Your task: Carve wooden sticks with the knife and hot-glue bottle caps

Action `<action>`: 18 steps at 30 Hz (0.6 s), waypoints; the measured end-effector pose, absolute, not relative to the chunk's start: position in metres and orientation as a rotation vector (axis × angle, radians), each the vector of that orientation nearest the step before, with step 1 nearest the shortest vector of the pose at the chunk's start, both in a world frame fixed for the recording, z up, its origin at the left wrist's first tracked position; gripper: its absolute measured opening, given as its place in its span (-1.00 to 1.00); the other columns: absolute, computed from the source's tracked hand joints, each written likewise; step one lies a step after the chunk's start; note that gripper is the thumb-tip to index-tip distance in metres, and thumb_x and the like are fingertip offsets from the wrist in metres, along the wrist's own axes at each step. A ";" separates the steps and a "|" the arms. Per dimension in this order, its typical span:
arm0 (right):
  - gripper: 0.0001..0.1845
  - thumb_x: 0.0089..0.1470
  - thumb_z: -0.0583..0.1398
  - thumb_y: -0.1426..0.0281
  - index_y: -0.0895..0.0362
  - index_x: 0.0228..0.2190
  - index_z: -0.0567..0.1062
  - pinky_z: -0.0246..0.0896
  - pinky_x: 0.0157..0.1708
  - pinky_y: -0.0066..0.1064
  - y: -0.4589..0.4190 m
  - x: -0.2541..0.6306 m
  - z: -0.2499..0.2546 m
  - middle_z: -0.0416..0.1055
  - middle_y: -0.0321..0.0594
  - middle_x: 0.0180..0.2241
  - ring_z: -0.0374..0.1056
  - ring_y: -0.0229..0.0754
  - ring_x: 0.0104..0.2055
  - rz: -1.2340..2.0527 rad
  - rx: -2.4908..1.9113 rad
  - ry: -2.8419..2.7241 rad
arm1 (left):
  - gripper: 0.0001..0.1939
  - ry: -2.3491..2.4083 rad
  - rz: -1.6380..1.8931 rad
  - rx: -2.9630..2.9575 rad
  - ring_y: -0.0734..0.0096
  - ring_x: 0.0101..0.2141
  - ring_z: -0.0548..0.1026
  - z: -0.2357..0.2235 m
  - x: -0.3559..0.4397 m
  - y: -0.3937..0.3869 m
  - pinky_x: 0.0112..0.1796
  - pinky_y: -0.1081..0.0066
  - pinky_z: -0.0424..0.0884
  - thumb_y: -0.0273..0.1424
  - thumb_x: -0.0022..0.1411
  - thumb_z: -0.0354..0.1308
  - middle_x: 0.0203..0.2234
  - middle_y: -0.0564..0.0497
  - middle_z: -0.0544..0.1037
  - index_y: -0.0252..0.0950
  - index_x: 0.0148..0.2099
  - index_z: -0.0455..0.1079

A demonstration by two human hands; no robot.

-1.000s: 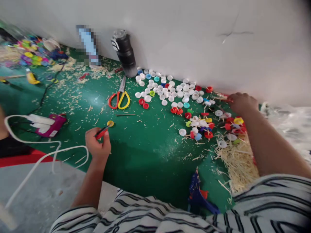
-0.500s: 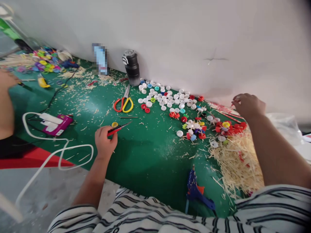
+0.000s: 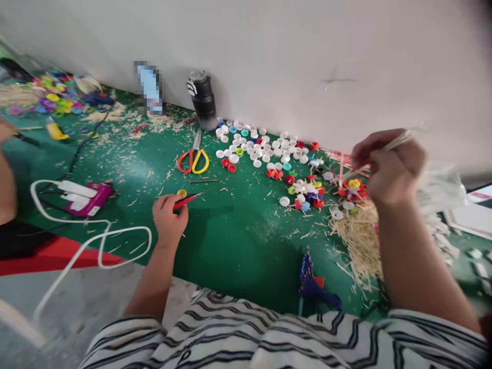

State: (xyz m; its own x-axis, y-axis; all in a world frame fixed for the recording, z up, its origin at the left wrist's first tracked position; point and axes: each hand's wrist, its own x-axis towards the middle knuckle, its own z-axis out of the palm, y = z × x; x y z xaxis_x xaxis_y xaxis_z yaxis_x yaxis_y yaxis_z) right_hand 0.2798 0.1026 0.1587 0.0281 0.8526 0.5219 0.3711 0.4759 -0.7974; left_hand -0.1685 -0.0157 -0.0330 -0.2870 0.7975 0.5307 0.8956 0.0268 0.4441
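While the left hand [image 3: 170, 218] had its grip closed on one thin, pointy, red-and-black tool [image 3: 187, 200] over the smooth green bench [image 3: 230, 251], the right hand [image 3: 394, 169] gripped pale stick stuff [image 3: 398, 140], too blurry to count, near the wall [image 3: 269, 61]. One pair of metal scissors [image 3: 196, 145], with two round handles, lay near two round red caps [image 3: 231, 168].

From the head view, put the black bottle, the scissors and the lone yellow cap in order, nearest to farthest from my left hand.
1. Yellow cap, right by the left hand, on its far side.
2. Scissors, beyond the cap.
3. Black bottle, beyond the scissors, near the wall.
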 end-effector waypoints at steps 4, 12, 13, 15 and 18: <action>-0.84 0.09 0.17 0.35 0.13 -0.43 0.52 -0.18 -0.67 -0.38 0.039 0.210 0.132 0.12 -0.39 -0.67 0.03 -0.37 -0.66 1.086 -0.678 -1.460 | -0.78 -2.136 -1.111 -1.788 0.14 -0.14 0.49 -0.037 -0.171 -0.014 -0.02 0.20 0.38 -0.47 0.10 0.21 -0.19 -0.12 0.56 -0.29 -0.16 0.54; -0.34 0.15 0.21 -0.08 0.05 -0.68 0.07 -0.29 -0.68 -0.43 -0.004 0.130 0.054 -0.18 -0.50 -0.70 -0.20 -0.40 -0.69 1.460 -0.751 -1.104 | -0.78 -2.208 -1.219 -1.787 0.10 -0.11 0.45 -0.031 -0.167 -0.014 0.00 0.15 0.38 -0.46 0.08 0.21 -0.19 -0.15 0.52 -0.30 -0.17 0.53; -0.33 0.13 0.21 -0.10 0.05 -0.68 0.07 -0.29 -0.68 -0.44 -0.003 0.129 0.048 -0.19 -0.51 -0.70 -0.22 -0.40 -0.70 1.466 -0.769 -1.084 | -0.78 -2.199 -1.229 -1.791 0.10 -0.10 0.45 -0.031 -0.167 -0.014 0.00 0.14 0.38 -0.46 0.08 0.21 -0.19 -0.15 0.52 -0.30 -0.17 0.54; -0.31 0.11 0.21 -0.14 0.04 -0.67 0.05 -0.29 -0.70 -0.44 -0.002 0.128 0.038 -0.19 -0.52 -0.71 -0.23 -0.42 -0.71 1.470 -0.806 -1.051 | -0.78 -2.192 -1.228 -1.792 0.11 -0.11 0.45 -0.032 -0.168 -0.014 0.00 0.15 0.38 -0.46 0.08 0.22 -0.19 -0.14 0.52 -0.30 -0.17 0.54; -0.29 0.09 0.18 -0.19 0.03 -0.67 0.01 -0.30 -0.70 -0.44 -0.005 0.130 0.021 -0.21 -0.52 -0.71 -0.23 -0.41 -0.71 1.495 -0.865 -1.077 | -0.78 -2.203 -1.205 -1.790 0.12 -0.12 0.46 -0.033 -0.169 -0.014 -0.01 0.16 0.38 -0.45 0.08 0.22 -0.19 -0.13 0.52 -0.30 -0.17 0.54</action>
State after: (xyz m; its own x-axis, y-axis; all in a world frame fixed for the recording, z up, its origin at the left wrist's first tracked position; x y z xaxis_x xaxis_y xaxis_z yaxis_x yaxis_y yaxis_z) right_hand 0.1298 -0.0052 0.0208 -0.1866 0.9822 0.0213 -0.3307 -0.0424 -0.9428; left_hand -0.1687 -0.0140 -0.0330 -0.3250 0.8058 0.4951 0.8515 0.0216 0.5239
